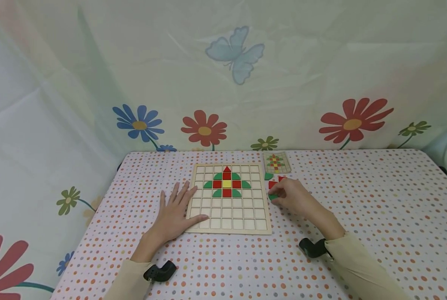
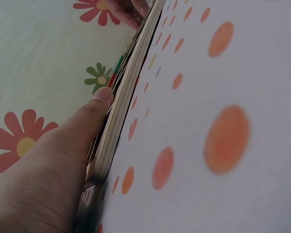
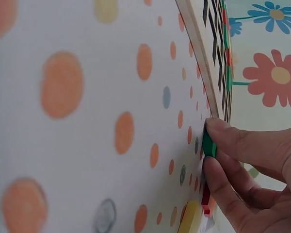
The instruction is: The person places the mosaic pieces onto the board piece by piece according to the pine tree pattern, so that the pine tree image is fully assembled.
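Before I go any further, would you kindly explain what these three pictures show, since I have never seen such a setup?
There is no robot here, only a person at work bare-handed. The head picture comes from a head-worn camera looking forward and down; the other two come from black cameras on each wrist. On the white, colourfully dotted tabletop lies a square, pale wooden grid board with red, green and yellow pieces. Near its right side lie a small pale patterned card and loose flat red pieces. The left hand lies spread across the board's left edge; the right hand pinches a small green piece beside its right edge.
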`<state>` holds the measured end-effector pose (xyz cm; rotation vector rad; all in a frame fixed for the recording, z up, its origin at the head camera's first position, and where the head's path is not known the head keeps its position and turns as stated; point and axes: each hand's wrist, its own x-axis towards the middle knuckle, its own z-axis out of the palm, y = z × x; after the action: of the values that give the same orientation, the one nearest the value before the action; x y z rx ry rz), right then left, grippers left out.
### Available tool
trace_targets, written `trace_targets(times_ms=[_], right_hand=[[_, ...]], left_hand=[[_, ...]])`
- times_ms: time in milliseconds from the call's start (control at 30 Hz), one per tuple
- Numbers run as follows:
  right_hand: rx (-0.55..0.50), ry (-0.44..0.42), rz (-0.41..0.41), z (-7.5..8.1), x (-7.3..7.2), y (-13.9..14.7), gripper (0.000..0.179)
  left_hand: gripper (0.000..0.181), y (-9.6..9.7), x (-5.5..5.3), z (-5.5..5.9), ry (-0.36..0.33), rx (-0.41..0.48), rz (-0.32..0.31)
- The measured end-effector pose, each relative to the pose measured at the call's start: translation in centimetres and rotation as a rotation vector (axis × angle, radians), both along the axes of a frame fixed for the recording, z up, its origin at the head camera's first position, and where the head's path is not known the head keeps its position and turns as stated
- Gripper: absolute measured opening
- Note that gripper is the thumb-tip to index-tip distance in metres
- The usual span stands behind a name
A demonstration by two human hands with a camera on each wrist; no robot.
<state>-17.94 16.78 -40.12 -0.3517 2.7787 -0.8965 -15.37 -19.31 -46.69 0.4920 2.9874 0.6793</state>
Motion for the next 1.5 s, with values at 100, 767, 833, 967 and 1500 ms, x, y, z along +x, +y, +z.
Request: trace_targets(times_ms=[100,767,833,967,1500], right_hand=[[0.001,-0.014,-0.01,0.0,-0.1,0.0,0.019],[-0.027,0.061,-0.056,0.1,0.8,-0.2,0.017],[-0.039,0.091,-0.049,0.1,1.0,-0.3,0.017],[-0.067,0.144,-0.026,0.1,1.3,-0.7,0.018],[0.031,0.152,0.064,1.5,0.4,-3.1,0.012]], left_hand=[[0.099,0.0,0.0,0.0,0.005,-0.001,0.005],[0.101,0.2,0.0,0.2,-0.022,-0.003,0.0],[0.101,0.2,0.0,0.2,-0.02,-0.003,0.0],[0.1,0.1,0.0,0.2,-0.009,-0.004,0.003],[0.1,0.1,0.0,0.2,-0.012,-0.003,0.002]])
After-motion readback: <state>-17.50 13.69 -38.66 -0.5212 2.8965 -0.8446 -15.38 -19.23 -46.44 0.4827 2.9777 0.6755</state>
